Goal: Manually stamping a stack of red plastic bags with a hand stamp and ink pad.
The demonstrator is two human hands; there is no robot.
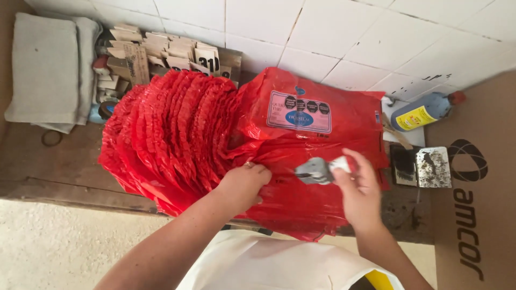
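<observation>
Glossy red plastic bags (215,129) — crinkled — on a rough wooden bench (48,161); matt grey folded cloth (48,70) beside.

This looks like a small packing or workshop corner rather than a home room. A worn, stained wooden bench (64,161) stands against a white tiled wall (333,37). On the bench lies a thick stack of red plastic bags (177,129) with printed labels. Behind the stack sit cardboard number tags (177,53); to its left, folded grey cloths (45,70); to its right, a blue bottle (424,110), an ink-stained pad (422,167) and a cardboard box (478,177).
</observation>
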